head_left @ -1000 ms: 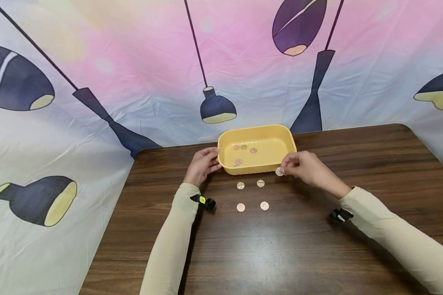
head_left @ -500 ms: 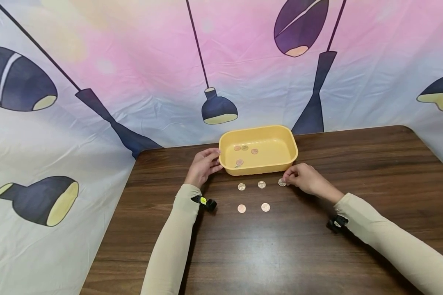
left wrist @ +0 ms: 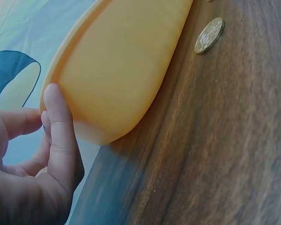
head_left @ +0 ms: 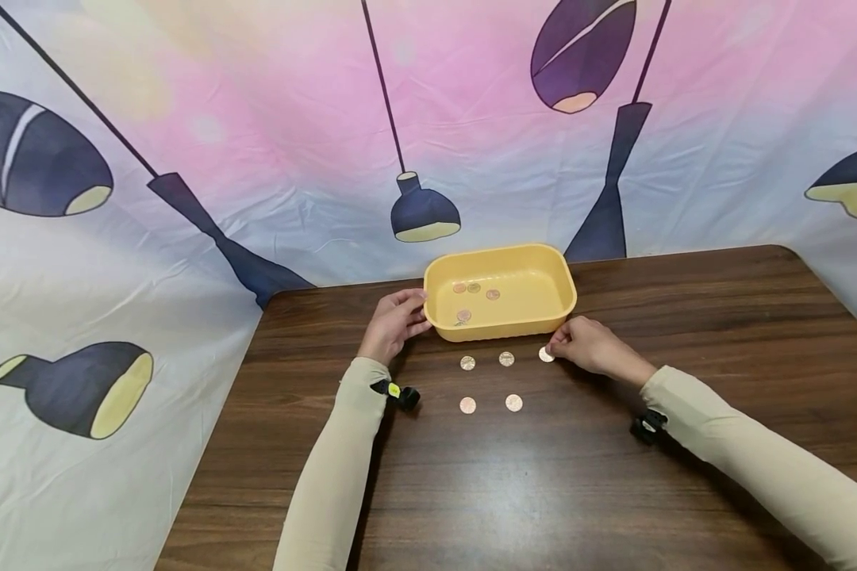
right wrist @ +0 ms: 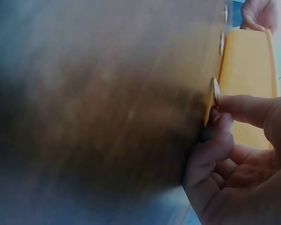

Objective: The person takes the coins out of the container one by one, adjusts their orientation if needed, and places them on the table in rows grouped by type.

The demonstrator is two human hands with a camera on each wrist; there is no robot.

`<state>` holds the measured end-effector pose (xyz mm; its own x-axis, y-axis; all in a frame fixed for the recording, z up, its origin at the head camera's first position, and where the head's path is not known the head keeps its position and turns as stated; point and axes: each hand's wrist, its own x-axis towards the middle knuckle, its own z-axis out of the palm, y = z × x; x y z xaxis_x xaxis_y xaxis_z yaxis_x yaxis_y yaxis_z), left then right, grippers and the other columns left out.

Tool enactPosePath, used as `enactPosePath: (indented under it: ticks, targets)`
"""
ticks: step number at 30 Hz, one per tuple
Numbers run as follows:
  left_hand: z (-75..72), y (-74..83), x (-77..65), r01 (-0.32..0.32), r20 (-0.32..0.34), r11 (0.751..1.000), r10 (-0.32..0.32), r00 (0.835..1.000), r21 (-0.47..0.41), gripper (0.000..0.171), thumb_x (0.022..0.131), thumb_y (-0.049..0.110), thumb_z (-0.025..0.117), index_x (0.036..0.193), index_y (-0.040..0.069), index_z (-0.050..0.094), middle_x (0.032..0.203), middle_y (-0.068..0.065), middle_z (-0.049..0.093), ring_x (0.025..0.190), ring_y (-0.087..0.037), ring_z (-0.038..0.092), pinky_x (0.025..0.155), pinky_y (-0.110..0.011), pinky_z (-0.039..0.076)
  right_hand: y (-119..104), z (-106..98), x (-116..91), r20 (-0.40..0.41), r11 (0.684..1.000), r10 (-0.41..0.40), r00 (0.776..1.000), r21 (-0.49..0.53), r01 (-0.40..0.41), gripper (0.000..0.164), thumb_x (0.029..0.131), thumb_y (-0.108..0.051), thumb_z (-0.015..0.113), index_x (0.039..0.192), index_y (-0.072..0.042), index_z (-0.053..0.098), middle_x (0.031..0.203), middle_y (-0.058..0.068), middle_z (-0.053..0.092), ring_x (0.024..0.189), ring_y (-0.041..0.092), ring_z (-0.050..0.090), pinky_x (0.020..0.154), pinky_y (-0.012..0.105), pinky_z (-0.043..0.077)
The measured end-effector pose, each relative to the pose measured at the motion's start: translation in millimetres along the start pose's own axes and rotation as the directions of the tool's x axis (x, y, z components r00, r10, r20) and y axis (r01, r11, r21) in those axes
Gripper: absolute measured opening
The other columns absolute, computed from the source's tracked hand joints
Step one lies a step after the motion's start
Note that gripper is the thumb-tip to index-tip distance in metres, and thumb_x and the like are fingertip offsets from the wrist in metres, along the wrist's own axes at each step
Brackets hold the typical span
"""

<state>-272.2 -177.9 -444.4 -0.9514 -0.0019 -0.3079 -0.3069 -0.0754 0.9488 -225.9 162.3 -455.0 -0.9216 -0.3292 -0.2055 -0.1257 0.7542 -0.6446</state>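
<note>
Right hand (head_left: 591,347) has lowered its pinched coin (head_left: 546,354) to the table (head_left: 614,492); left hand (head_left: 394,321) still grips tray (head_left: 500,329).

Both hands curled, right hand (head_left: 589,346) fingers (right wrist: 239,107) pinching

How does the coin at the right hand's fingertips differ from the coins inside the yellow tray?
The coin at the right hand, the silver-toned coin, lies on the table just outside the yellow tray; the tray coins lie on the tray's floor. It looks pale, while they look mostly coppery. Fingertips touch it; no hand touches them, since the left hand only holds the tray's side. All are small, round coins.
</note>
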Motion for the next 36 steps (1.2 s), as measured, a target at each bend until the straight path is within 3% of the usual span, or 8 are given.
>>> enactPosePath:
  ticks: [17, 26, 36]
  targets:
    - [-0.6, -1.2, 0.0, 0.009, -0.004, 1.0, -0.009, 1.0, 0.001, 0.025, 0.108, 0.019, 0.064, 0.127, 0.002, 0.066, 0.095, -0.005, 0.061, 0.074, -0.011, 0.065, 0.066, -0.021, 0.063, -3.8, -2.8, 0.9, 0.011, 0.995, -0.008, 1.0, -0.097, 0.009, 0.017, 0.093, -0.019, 0.07, 0.077, -0.014, 0.07, 0.073, -0.002, 0.06, 0.07, 0.016, 0.055, 0.064, 0.029, 0.044]
    - [0.6, -0.5, -2.1, -0.006, 0.009, 1.0, 0.006, 1.0, -0.004, 0.026, 0.109, 0.018, 0.062, 0.128, 0.001, 0.065, 0.094, -0.005, 0.063, 0.075, -0.011, 0.066, 0.066, -0.021, 0.063, -2.3, -2.3, -0.8, -0.002, 0.994, -0.023, 1.0, -0.107, 0.022, 0.027, 0.096, -0.024, 0.072, 0.07, -0.016, 0.066, 0.068, -0.003, 0.056, 0.067, 0.016, 0.052, 0.062, 0.029, 0.042]
    - [0.3, 0.0, -1.9, 0.001, 0.004, 1.0, -0.001, 1.0, 0.005, 0.029, 0.109, 0.019, 0.061, 0.131, 0.0, 0.064, 0.096, -0.006, 0.062, 0.076, -0.01, 0.066, 0.066, -0.02, 0.062, -2.1, -2.4, -2.1, -0.022, 0.997, -0.002, 1.0, -0.075, 0.0, 0.025, 0.099, -0.026, 0.072, 0.077, -0.015, 0.066, 0.074, -0.002, 0.059, 0.071, 0.017, 0.053, 0.065, 0.03, 0.042]
